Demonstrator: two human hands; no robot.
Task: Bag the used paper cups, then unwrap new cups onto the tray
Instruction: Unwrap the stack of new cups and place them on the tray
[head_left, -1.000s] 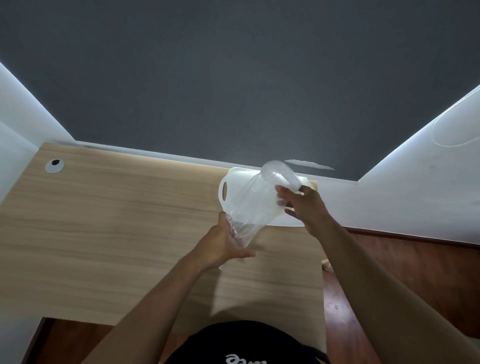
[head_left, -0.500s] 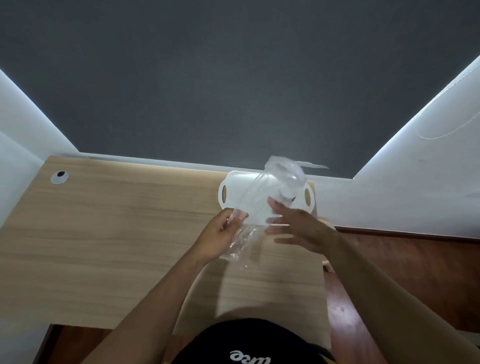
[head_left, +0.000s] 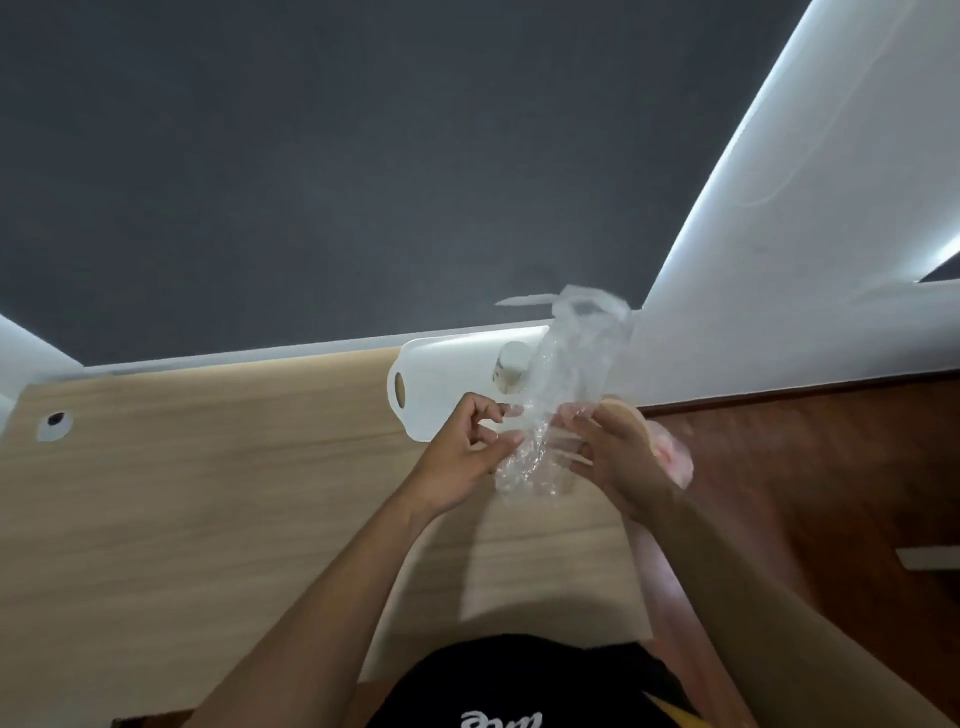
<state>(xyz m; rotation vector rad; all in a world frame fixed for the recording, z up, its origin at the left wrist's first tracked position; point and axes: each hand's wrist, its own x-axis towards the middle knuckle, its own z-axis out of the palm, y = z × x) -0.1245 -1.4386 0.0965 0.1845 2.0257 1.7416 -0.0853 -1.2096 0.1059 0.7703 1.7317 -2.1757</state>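
Clear wrapper (head_left: 563, 395) motion-blurred; contents not discernible. Tray (head_left: 447, 374) right end hidden behind it. Pink object (head_left: 675, 457) mostly occluded by right hand (head_left: 618, 457).

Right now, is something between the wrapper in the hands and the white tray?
Nothing visible blocks it. The wrapper hangs over the tray, held by both hands; one cup already stands there.

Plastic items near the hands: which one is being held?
The clear crinkled wrapper, pinched between the left hand and right hand near the tray. The pink plastic lies behind the right hand, beyond the desk edge.
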